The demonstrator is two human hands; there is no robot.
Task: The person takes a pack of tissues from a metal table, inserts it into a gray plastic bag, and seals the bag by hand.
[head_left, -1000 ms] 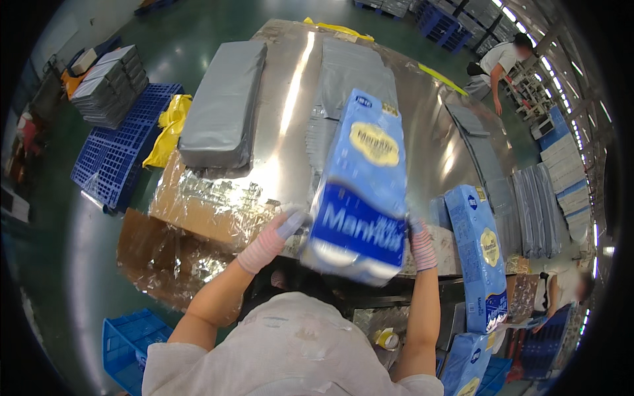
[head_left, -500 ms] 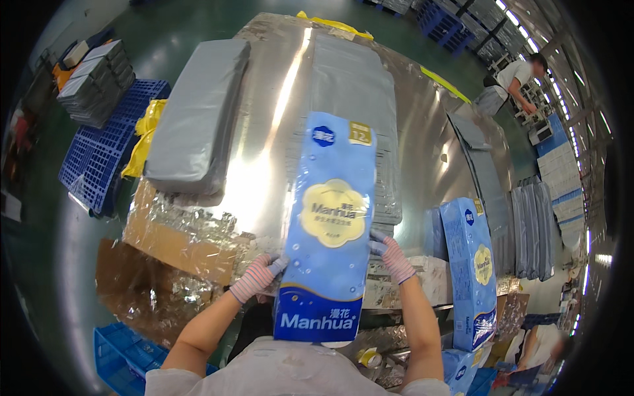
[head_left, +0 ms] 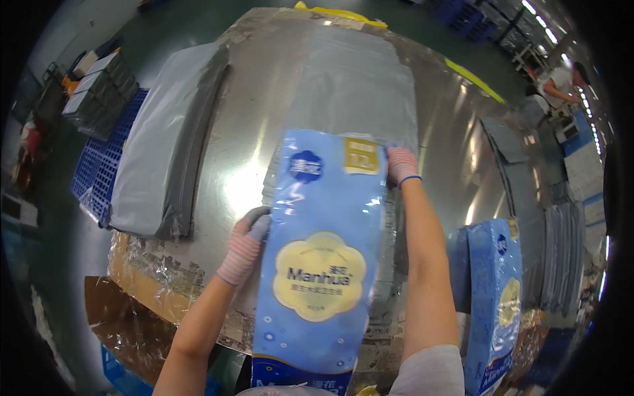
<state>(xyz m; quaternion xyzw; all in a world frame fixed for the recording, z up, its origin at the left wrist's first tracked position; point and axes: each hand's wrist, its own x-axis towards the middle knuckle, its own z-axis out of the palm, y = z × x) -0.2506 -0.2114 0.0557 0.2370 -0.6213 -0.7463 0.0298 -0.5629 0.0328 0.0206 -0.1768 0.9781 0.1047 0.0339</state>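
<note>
In front of me lies a long blue toilet paper pack [head_left: 316, 218] with a cream flower-shaped label, its dark blue end toward my body. My left hand [head_left: 246, 245], in a striped glove with grey fingertips, holds the pack's left side near the middle. At the far right corner my right hand [head_left: 401, 165], gloved alike, grips the pack's edge; its fingertips are partly hidden. Beneath and beyond the pack is a stack of flat grey plastic bags [head_left: 353, 76].
A thick grey plastic-wrapped bundle [head_left: 165, 138] lies on the left of the metal table [head_left: 254, 112]. Another blue pack [head_left: 492, 297] stands at the right, near more grey bags [head_left: 561, 251]. Brown cardboard [head_left: 125, 330] hangs at the near left. A person [head_left: 558, 89] works at the far right.
My right hand has moved from the pack's lower right side up to its far right corner. My left hand has shifted farther along the left side. The pack has come closer to my body.
</note>
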